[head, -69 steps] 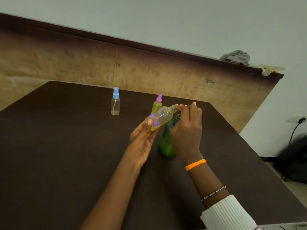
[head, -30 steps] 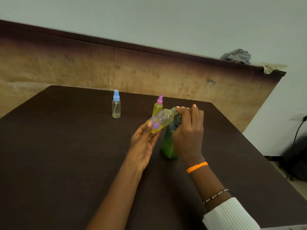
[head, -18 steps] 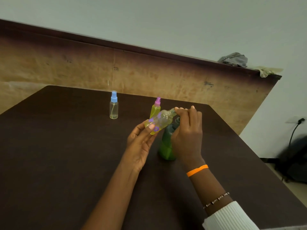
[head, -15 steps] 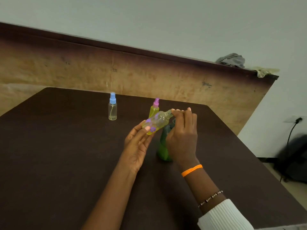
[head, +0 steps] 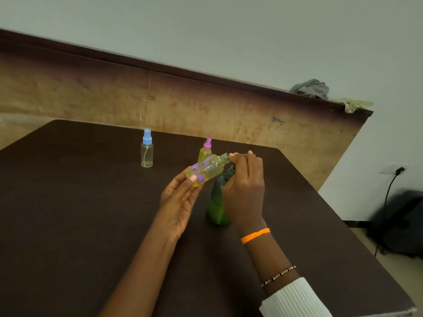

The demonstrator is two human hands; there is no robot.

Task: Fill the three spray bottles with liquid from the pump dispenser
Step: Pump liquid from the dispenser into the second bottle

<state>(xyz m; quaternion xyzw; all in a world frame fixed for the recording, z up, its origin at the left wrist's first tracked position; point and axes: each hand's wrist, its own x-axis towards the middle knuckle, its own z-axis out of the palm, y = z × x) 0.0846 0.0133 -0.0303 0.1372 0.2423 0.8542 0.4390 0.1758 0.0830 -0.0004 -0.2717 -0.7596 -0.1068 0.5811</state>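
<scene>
So the left hand (head: 180, 200) is holding the uncapped flowery bottle (head: 207, 170) tilted, neck pointing to 2 o'clock. Right hand (head: 245, 191) is wrapped over the green pump dispenser (head: 217, 202), fingertips at the bottle's mouth. Pink-capped bottle (head: 205, 150) stands right behind at 12, blue-capped bottle (head: 147, 149) off at 10 on the table (head: 68, 213).

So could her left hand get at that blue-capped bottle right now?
Probably not straight away: the left hand holds the flowered bottle. The table toward the blue-capped bottle looks unobstructed.
</scene>
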